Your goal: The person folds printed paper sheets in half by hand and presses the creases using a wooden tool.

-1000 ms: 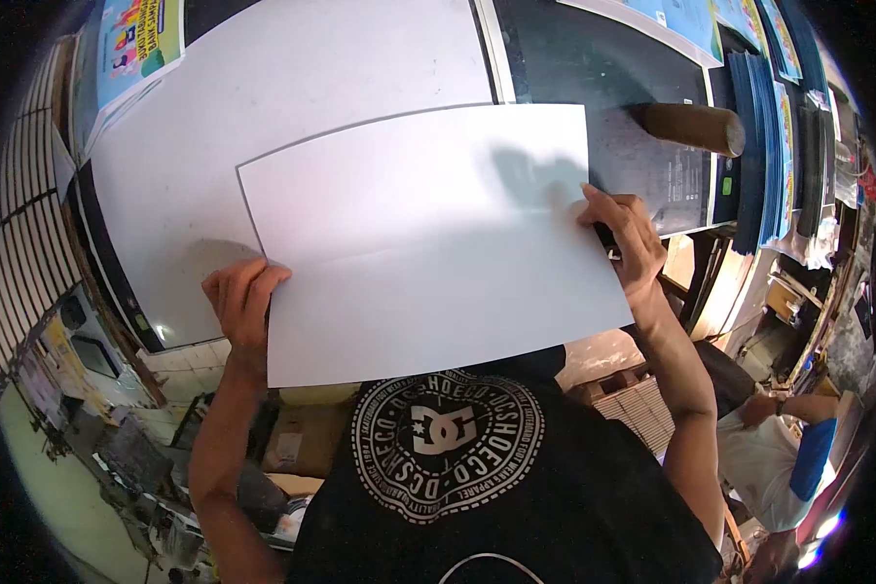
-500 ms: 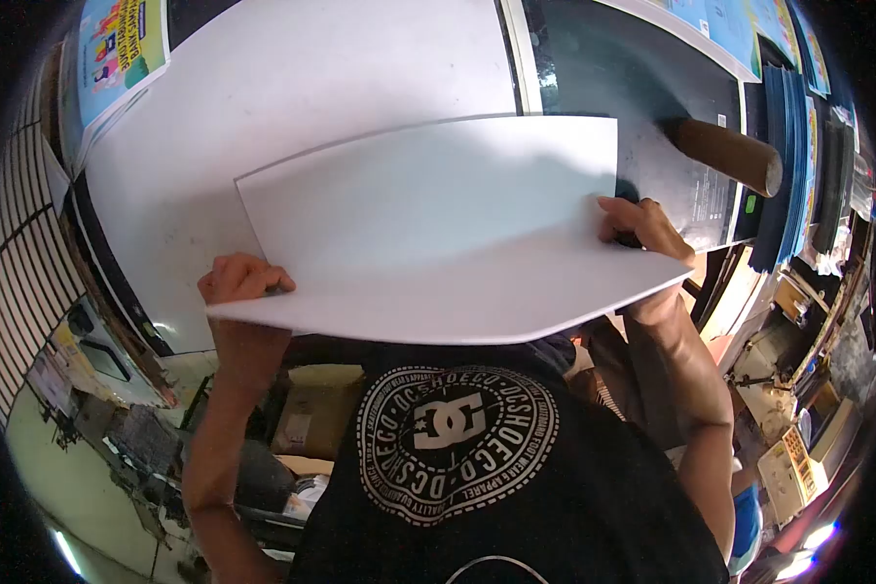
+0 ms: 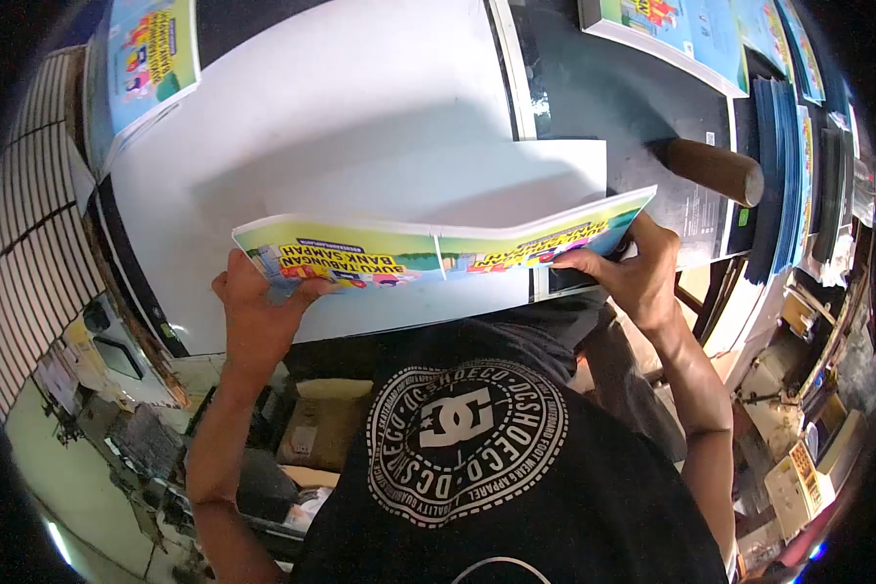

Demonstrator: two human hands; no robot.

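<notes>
A large printed paper sheet stands bent upward along its near edge, showing two yellow and blue covers side by side. Its white reverse faces up behind the raised edge, over the white tabletop. My left hand is closed on the sheet's left end, thumb on the printed side. At the other end, my right hand pinches the sheet with its thumb on the print; some of its fingers are hidden behind the paper.
Beyond my right hand a brown wooden handle lies on a dark board. Printed stacks stand at the back right and back left. Bluish sheets are piled at the right edge. A cardboard box sits below the table.
The sheet's near edge has been lifted and tipped away from me, so its printed side now shows. Both hands have turned, with the thumbs now on the print.
</notes>
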